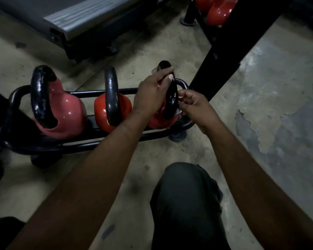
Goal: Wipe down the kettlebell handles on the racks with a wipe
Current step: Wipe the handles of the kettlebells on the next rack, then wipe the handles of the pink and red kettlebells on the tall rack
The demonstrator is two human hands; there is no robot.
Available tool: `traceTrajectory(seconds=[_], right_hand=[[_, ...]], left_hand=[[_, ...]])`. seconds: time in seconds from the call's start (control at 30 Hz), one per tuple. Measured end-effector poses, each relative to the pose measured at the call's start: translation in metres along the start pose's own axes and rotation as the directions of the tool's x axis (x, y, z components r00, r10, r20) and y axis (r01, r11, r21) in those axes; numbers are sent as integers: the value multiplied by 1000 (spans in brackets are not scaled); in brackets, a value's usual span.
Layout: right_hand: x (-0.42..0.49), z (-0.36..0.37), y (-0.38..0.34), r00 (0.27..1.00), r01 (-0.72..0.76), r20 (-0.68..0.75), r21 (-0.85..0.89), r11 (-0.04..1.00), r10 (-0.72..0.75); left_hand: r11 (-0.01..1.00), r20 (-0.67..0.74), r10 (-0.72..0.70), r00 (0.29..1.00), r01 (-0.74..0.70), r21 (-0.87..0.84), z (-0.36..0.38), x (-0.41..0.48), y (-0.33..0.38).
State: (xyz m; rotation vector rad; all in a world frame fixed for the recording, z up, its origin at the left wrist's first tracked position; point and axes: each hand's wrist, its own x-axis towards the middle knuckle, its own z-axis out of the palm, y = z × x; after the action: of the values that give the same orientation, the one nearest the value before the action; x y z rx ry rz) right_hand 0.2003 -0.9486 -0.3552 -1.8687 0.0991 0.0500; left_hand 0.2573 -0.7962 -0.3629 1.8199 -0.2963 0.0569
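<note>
Three red kettlebells with black handles stand in a low black rack [16,94] on the floor. The large left kettlebell [65,112] and the middle kettlebell [116,109] are untouched. My left hand [152,92] grips the upper handle of the right kettlebell [170,98], thumb over its top. My right hand [193,103] pinches a white wipe [180,111] against the lower right side of that handle; only small scraps of the wipe show between the fingers and above my left hand.
A treadmill deck [76,20] lies beyond the rack. A tall black rack post [222,56] slants down at the right, with more red kettlebells [217,13] behind it. My bent knee [186,195] is below my arms on the concrete floor.
</note>
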Motion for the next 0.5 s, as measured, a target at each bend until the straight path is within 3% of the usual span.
traceTrajectory(seconds=[0.13, 0.3, 0.43, 0.5], right_hand=[[-4, 8, -8, 1000, -9, -19, -39, 999, 8], [-16, 13, -30, 962, -255, -93, 11, 967, 255], [-38, 0, -78, 865, -437, -134, 274, 857, 484], [-61, -13, -114, 840, -451, -131, 369, 812, 526]], left_hand=[[1000, 23, -1, 1000, 0, 13, 1, 0, -5], [965, 124, -83, 989, 49, 257, -11, 8, 10], [874, 258, -312, 914, 170, 456, -34, 16, 66], [851, 308, -355, 883, 168, 498, -45, 9, 106]])
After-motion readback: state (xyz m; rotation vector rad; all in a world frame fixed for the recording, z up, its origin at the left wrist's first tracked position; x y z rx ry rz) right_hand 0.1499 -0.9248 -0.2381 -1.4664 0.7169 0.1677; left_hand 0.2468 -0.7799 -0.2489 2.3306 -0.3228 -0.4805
